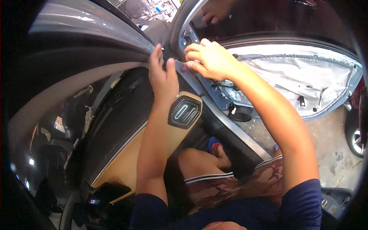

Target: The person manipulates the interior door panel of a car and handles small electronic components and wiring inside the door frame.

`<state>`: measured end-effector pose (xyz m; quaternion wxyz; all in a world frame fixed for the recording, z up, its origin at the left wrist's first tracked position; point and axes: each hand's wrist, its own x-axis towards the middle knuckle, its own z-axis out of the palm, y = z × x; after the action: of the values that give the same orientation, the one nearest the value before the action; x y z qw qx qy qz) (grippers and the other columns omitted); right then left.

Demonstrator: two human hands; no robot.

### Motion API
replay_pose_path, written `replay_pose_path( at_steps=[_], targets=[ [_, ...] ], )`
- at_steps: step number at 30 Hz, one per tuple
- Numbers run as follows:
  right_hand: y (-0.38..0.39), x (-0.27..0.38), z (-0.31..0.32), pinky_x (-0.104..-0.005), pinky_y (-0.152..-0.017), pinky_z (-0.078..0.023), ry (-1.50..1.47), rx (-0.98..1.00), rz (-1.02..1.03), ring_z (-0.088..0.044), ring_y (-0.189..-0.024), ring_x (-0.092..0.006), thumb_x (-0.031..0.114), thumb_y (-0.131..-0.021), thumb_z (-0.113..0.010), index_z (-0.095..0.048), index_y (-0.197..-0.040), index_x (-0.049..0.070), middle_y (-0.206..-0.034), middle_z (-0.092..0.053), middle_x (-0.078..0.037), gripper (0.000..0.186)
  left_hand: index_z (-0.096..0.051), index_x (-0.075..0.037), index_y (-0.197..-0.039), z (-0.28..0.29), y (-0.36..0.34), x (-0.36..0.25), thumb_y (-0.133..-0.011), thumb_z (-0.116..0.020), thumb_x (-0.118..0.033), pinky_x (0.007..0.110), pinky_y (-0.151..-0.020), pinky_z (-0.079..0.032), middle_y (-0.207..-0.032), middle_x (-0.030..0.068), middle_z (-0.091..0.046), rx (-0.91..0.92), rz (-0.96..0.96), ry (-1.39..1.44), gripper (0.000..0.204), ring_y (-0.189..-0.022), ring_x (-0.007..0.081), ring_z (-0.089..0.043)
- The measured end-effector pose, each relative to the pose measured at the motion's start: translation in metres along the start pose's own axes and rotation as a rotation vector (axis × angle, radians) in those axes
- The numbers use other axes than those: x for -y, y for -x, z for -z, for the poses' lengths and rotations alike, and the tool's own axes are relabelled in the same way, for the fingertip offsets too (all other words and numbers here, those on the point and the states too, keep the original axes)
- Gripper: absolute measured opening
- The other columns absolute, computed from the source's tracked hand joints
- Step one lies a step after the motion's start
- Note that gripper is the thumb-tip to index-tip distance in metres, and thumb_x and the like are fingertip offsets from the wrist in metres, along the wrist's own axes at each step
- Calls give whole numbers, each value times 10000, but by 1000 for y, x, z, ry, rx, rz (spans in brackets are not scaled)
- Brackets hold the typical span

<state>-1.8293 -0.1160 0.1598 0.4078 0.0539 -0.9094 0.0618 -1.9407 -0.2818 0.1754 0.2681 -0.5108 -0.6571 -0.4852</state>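
Note:
My left hand [164,78] is raised over the corner of the dashboard [126,94], its fingers stretched and thumb apart, holding nothing. Just right of it, my right hand [214,60] has its fingers curled together at the bluish door pillar [193,82] of a car. A tiny reddish-purple bit shows at those fingertips; what they pinch is too small to make out. Below my left wrist, a tan trim panel [168,140] carries a dark angular air vent [186,110].
The open door [283,76] at the right shows its white lining, with loose wires and a round black speaker [240,114]. A metal sill [245,136] runs beside my legs. The windshield [65,126] lies left; a wheel [357,140] stands beyond the door.

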Motion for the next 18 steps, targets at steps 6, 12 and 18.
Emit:
replay_pose_path(
  at_steps=[6,12,18],
  targets=[
    [17,-7,-3,-390,-872,-475,33,-35,28,-572,-1065,-259,331,-959,-596,-727,-1086,141,-1329,-614,0,263,-490,43,-1382,-25,-29,52,-936,-657,-144,387,-1013,-463,-1340,236,-578,65,39,-169,511,-1198,274,-593],
    [13,-14,-27,-424,-879,-498,50,-122,85,-595,-1038,-286,340,-947,-608,-722,-1060,101,-1211,-657,-26,288,-648,15,-1168,-32,6,44,-1003,-620,-134,354,-773,-640,-1107,94,-653,119,348,543,224,-958,150,-652],
    [-16,9,-27,-467,-858,-524,-330,-194,-351,-668,-953,-332,310,-867,-687,-701,-914,61,-976,-677,-152,254,-629,-6,-1170,-33,-5,69,-904,-738,-41,321,-1006,-483,-1299,164,-617,174,220,459,290,-1178,213,-604]
  ],
)
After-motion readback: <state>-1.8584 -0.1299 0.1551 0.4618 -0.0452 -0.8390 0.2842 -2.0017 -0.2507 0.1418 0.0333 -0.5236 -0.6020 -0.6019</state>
